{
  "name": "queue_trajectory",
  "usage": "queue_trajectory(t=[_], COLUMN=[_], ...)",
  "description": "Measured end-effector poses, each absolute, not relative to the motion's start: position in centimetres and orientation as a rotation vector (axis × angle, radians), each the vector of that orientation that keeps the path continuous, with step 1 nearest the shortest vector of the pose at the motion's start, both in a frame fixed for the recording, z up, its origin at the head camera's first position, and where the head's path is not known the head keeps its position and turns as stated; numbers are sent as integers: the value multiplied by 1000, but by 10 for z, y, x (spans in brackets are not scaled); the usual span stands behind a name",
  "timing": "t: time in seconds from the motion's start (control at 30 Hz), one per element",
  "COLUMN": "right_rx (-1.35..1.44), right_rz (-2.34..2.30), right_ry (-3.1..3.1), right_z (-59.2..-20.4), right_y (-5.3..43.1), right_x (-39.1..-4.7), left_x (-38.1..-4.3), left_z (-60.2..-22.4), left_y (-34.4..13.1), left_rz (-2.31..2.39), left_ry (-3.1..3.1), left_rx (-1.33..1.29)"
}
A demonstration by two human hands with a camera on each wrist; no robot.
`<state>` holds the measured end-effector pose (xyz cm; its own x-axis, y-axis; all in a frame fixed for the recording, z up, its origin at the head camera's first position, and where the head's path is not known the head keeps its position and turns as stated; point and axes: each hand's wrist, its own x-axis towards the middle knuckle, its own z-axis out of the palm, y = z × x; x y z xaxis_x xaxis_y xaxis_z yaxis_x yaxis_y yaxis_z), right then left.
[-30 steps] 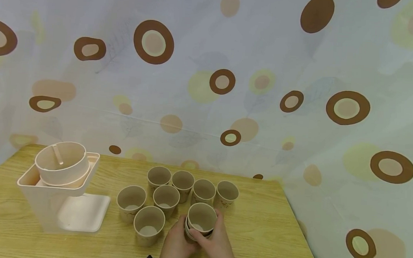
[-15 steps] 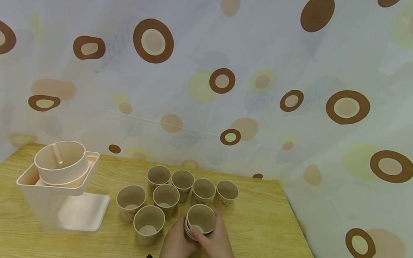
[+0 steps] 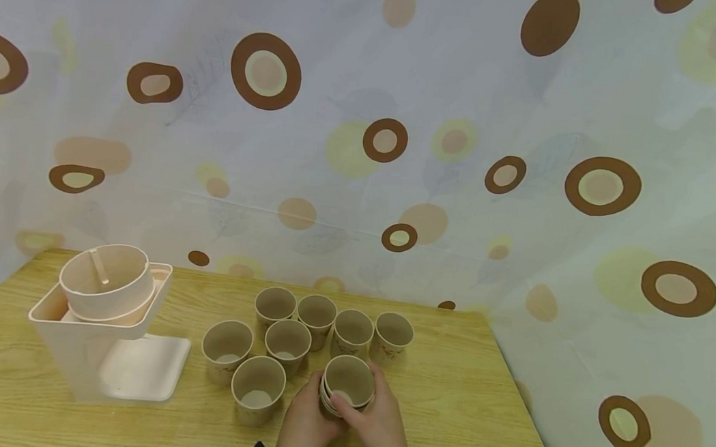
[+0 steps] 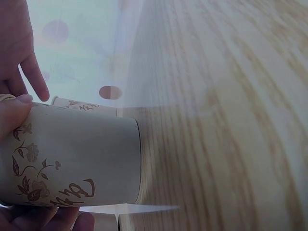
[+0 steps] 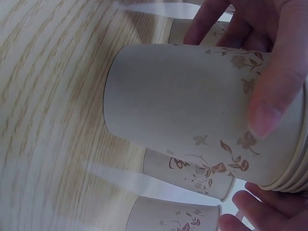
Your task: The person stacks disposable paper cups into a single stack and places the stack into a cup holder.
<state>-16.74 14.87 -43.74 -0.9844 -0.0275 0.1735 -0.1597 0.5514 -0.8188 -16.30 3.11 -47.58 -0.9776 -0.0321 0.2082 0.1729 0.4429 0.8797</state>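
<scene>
Head view: left hand (image 3: 307,422) and right hand (image 3: 380,424) are gripping the stack (image 3: 349,379), just nearside of the cups (image 3: 353,330). Over-squeezing is risking dents; any forward drift is risking toppled cups.

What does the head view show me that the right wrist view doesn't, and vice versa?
Only the head view: the off-white container and insides of the loose cups.
Only the right wrist view: lower end of the held stack, flower print on its side.
Both: left hand and right hand on that stack, loose cups, wooden table.
</scene>
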Motion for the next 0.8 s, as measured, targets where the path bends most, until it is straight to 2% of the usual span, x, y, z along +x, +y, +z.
queue_trajectory(t=[0.8], right_rx=[188], right_rz=[1390], right_ry=[-2706], right_z=[-439], right_y=[151], right_x=[-165], left_x=[-163], left_z=[-477], left_y=[32], left_rz=[-1529], left_ry=[-2499], left_rx=[-98])
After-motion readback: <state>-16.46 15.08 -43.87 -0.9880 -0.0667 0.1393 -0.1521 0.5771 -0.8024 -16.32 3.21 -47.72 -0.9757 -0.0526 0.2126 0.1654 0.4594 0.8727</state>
